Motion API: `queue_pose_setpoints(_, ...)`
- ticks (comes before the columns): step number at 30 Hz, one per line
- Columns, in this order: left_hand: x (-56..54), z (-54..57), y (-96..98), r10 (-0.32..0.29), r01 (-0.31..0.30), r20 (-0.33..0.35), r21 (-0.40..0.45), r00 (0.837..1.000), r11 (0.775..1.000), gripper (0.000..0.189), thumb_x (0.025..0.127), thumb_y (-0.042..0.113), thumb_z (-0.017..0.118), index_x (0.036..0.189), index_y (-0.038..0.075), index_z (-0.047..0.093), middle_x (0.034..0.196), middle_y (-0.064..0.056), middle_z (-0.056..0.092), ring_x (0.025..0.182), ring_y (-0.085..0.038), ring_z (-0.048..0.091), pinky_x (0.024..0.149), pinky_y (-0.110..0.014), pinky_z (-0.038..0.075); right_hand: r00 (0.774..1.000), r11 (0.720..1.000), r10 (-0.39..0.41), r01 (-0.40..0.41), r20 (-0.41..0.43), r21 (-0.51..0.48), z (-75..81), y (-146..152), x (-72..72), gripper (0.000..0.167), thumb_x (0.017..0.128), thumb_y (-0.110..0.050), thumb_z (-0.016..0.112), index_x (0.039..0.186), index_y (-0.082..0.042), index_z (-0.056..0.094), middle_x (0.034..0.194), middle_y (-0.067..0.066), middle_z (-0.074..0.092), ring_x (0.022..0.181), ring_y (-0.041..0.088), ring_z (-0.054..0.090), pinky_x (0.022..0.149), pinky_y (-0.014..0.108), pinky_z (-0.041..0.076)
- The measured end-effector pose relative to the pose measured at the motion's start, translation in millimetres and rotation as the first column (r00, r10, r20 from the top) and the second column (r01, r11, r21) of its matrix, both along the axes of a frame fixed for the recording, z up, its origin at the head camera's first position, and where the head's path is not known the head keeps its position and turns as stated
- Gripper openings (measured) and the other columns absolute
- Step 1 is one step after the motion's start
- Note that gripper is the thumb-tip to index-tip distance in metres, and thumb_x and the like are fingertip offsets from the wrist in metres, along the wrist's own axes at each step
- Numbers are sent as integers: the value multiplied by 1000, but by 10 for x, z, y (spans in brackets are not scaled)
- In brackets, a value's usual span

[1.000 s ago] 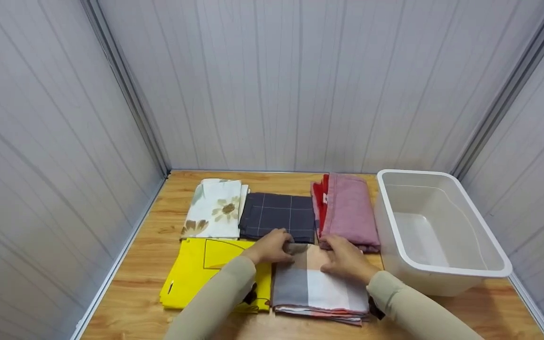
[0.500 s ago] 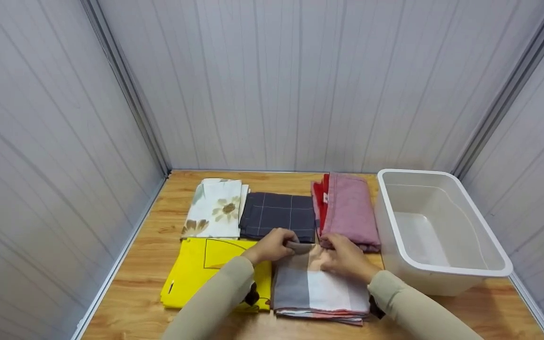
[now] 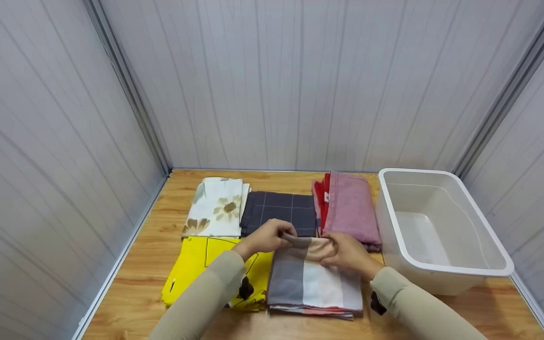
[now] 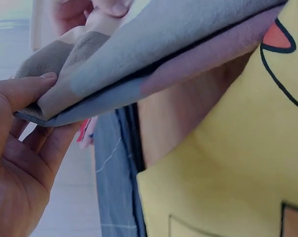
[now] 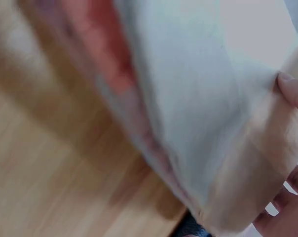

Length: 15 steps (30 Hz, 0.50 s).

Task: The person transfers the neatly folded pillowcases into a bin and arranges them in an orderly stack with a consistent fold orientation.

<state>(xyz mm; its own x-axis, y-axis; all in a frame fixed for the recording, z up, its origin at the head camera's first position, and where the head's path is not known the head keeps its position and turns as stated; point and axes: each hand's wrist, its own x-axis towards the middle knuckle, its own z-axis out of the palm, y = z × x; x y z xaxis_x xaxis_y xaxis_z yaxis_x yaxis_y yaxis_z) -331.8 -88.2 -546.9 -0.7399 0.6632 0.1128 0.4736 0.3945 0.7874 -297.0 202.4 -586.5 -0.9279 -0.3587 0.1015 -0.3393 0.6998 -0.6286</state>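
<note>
A folded checked cloth [image 3: 317,285] in grey, white and peach is at the front of the table, its layers showing at the near edge. My left hand [image 3: 268,237] pinches its far left corner, thumb on top and fingers beneath, as the left wrist view shows. At the far right part my right hand [image 3: 349,255] grips the same cloth, thumb on the upper face [image 5: 203,98] and fingers under it. In the left wrist view, the cloth's underside hangs above the wooden surface. A folded yellow cloth [image 3: 194,269] with black lines lies to its left, partly covered by my left arm.
Behind are a white flowered cloth [image 3: 220,210], a dark cloth with thin white lines [image 3: 279,212] and a pink folded cloth [image 3: 352,208] with red layers. A white plastic tub [image 3: 395,236] stands at the right. Panel walls [image 3: 272,85] enclose the wooden table [image 3: 130,283].
Both hands have taken hold of the checked cloth's far edge and raised it. The cloth has shifted slightly left and away from me, and the left hand has moved slightly back.
</note>
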Motion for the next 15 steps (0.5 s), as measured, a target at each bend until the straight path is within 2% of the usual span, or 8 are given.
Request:
queue_pose_setpoints(4, -26, 49, -75, 38, -38, -23, 21, 999, 999, 14, 94, -3, 74, 100, 8, 80, 96, -10, 75, 79, -10, 54, 74, -26, 50, 1000, 1000, -13, 13, 12, -4, 66, -4, -10, 75, 73, -22, 101, 136, 2, 69, 133, 20, 74, 121, 40, 70, 106, 59, 55)
queue_pose_setpoints(7, -27, 48, -99, 69, -68, -21, 51, 997, 996, 15, 95, -4, 74, 102, 9, 81, 98, -8, 76, 81, -12, 56, 76, -28, 51, 1000, 1000, -7, 7, 17, -14, 123, -19, -19, 66, 73, -22, 101, 129, 0, 73, 122, 15, 78, 110, 33, 72, 98, 54, 58)
queue_pose_setpoints(9, -22, 38, -109, 86, -86, -6, 69, 996, 994, 16, 95, -4, 74, 103, 9, 81, 99, -7, 76, 82, -13, 56, 77, -29, 52, 1000, 1000, 7, -7, 17, -8, 152, -32, -28, 52, 74, -22, 100, 116, -4, 76, 107, 8, 78, 97, 25, 70, 87, 46, 58)
queue_pose_setpoints(11, -10, 28, -117, 96, -96, 9, 83, 995, 992, 18, 95, -4, 74, 103, 10, 81, 100, -6, 77, 83, -13, 57, 78, -30, 53, 1000, 1000, 23, -23, 20, -3, 173, -46, -31, 39, 74, -22, 100, 101, -8, 75, 91, 1, 72, 82, 18, 63, 75, 38, 53)
queue_pose_setpoints(13, 5, 19, -125, 99, -101, 27, 93, 995, 991, 18, 96, -4, 73, 104, 11, 81, 101, -5, 77, 84, -13, 58, 78, -30, 53, 999, 999, 43, -43, 22, 4, 188, -64, -33, 33, 74, -21, 100, 88, -11, 72, 78, -5, 62, 71, 13, 54, 65, 31, 45)
queue_pose_setpoints(15, 18, 14, -129, 92, -96, 44, 103, 995, 990, 18, 96, -4, 73, 104, 10, 81, 101, -6, 76, 83, -13, 58, 78, -29, 54, 997, 998, 68, -68, 24, 1, 206, -84, -31, 32, 75, -20, 99, 82, -12, 69, 73, -9, 55, 66, 10, 48, 60, 28, 40)
